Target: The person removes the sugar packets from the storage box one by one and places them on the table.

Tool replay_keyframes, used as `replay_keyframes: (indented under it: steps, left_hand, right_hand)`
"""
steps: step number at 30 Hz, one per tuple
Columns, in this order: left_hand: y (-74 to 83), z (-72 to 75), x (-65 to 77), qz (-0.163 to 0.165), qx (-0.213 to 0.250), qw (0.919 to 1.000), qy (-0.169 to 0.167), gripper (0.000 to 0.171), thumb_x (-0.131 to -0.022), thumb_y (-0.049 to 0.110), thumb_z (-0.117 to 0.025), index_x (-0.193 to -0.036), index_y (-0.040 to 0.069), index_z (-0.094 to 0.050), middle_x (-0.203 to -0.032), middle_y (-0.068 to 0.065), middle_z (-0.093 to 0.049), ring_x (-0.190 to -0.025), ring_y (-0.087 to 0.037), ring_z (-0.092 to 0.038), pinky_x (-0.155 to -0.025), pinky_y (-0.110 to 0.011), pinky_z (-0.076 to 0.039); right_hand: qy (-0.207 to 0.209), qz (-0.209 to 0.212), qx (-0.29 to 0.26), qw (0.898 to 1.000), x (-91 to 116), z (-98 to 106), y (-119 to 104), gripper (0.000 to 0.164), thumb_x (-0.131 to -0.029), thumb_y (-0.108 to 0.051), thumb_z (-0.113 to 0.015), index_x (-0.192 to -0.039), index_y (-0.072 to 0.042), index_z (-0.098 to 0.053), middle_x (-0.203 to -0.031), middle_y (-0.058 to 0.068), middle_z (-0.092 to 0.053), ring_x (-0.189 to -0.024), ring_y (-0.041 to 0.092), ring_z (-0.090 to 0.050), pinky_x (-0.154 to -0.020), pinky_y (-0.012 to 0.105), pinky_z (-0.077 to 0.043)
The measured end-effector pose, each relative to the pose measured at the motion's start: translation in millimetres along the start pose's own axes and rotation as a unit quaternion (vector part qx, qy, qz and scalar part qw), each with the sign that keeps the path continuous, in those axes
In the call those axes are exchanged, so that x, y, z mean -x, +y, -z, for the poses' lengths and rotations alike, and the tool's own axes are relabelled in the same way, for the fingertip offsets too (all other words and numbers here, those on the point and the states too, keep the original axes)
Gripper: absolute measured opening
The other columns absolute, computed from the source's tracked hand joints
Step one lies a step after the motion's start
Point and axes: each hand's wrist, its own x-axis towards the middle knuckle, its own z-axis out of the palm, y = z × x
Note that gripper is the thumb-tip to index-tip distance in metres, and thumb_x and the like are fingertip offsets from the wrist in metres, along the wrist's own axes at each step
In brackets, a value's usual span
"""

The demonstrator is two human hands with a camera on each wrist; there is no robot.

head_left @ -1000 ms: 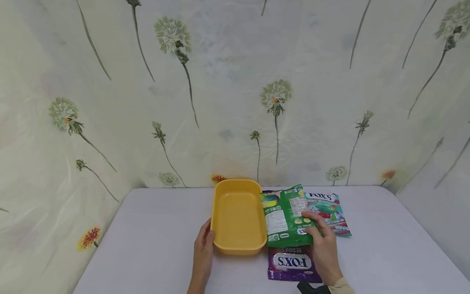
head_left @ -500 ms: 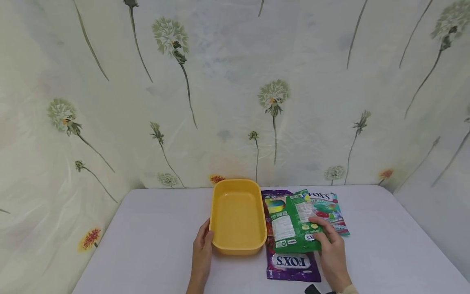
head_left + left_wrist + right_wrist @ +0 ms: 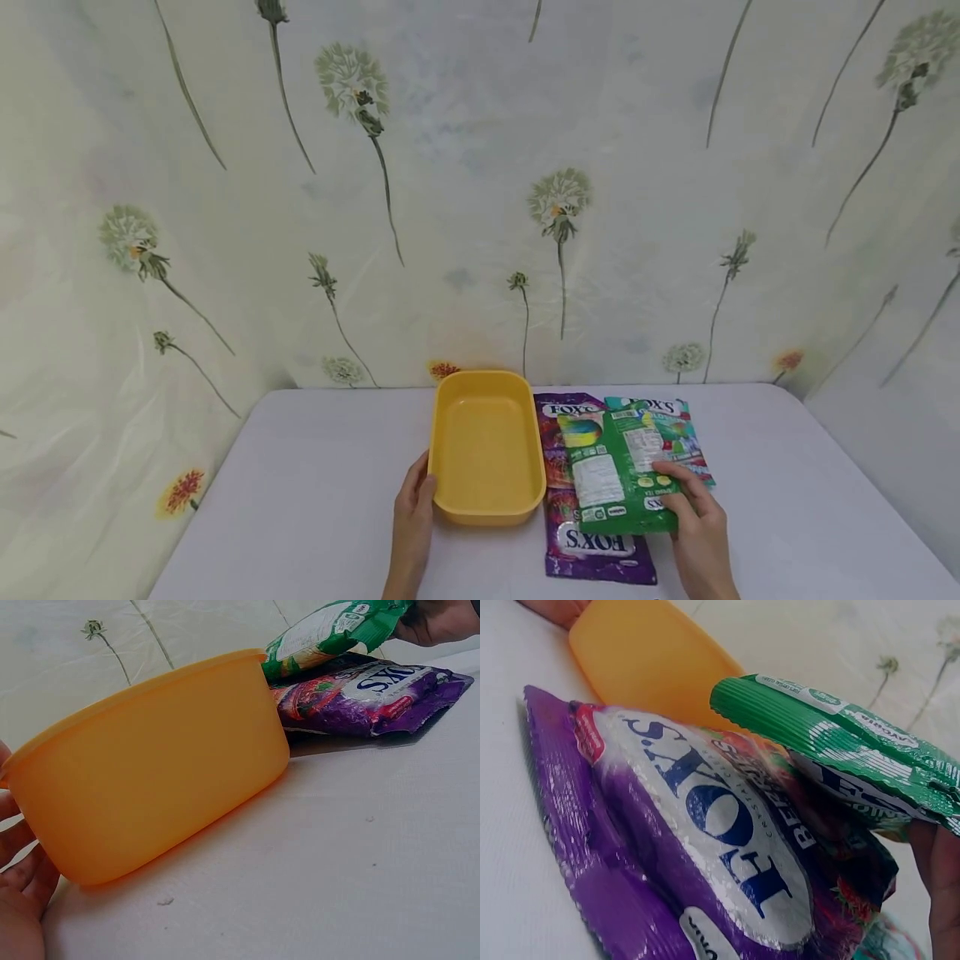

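Observation:
My left hand (image 3: 414,515) holds the near left side of a yellow plastic tub (image 3: 487,450), which has nothing in it. In the left wrist view the fingers (image 3: 21,844) lie against the tub's end wall. My right hand (image 3: 701,525) pinches a green candy bag (image 3: 618,471) by its lower right corner, thumb and forefinger on its printed back. The bag hangs over a purple FOX'S berries bag (image 3: 596,560) lying beside the tub. In the right wrist view a gap shows between the green bag (image 3: 817,739) and the purple bag's front end (image 3: 645,840).
A light blue FOX'S bag (image 3: 690,454) lies at the far right, partly covered by the green one. Everything stands on a white-covered table (image 3: 315,492). A curtain with a dandelion print (image 3: 465,208) rises along the table's back edge.
My right hand has drawn the green bag to the right and nearer, away from the tub, uncovering more of the purple bag. The left hand and the tub have stayed in place.

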Motion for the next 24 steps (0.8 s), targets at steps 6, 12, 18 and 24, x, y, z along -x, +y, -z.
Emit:
replay_keyframes:
  steps: [6,12,18,24]
  left_hand:
    - [-0.2,0.3,-1.0,0.002,-0.004,1.0,-0.003,0.042,-0.1,0.029,-0.043,-0.14,0.016,-0.044,-0.146,-0.004,-0.045,-0.137,-0.023,-0.04,-0.112,-0.042,-0.033]
    - [0.2,0.6,-1.2,0.007,-0.001,1.0,-0.006,0.041,-0.1,0.026,-0.043,-0.14,0.018,-0.043,-0.146,-0.003,-0.045,-0.137,-0.021,-0.04,-0.113,-0.04,-0.033]
    - [0.1,-0.3,-1.5,0.005,-0.001,1.0,-0.005,0.041,-0.1,0.025,-0.043,-0.14,0.016,-0.044,-0.146,-0.004,-0.045,-0.137,-0.022,-0.04,-0.112,-0.041,-0.034]
    - [0.2,-1.0,-0.7,0.004,0.008,0.9999,-0.006,0.041,-0.1,0.023,-0.043,-0.14,0.016,-0.044,-0.146,-0.003,-0.045,-0.137,-0.02,-0.04,-0.112,-0.038,-0.034]
  right_hand:
    - [0.014,-0.01,-0.01,1.0,2.6,6.5,3.7,0.042,-0.097,-0.006,-0.036,-0.138,-0.013,-0.044,-0.146,0.005,-0.03,-0.108,-0.003,-0.05,-0.081,0.011,-0.053]
    - [0.032,-0.021,-0.008,0.999,2.8,13.8,6.1,0.042,-0.097,-0.007,-0.036,-0.138,-0.015,-0.045,-0.145,0.005,-0.032,-0.106,-0.004,-0.051,-0.08,0.012,-0.054]
    - [0.052,-0.043,-0.006,0.998,2.4,24.2,10.8,0.043,-0.097,-0.007,-0.036,-0.137,-0.018,-0.046,-0.145,0.003,-0.035,-0.103,-0.006,-0.052,-0.078,0.011,-0.054]
    - [0.059,-0.037,-0.009,0.998,2.4,36.8,16.1,0.043,-0.096,-0.006,-0.037,-0.137,-0.017,-0.046,-0.144,0.001,-0.036,-0.103,-0.009,-0.051,-0.078,0.01,-0.053]
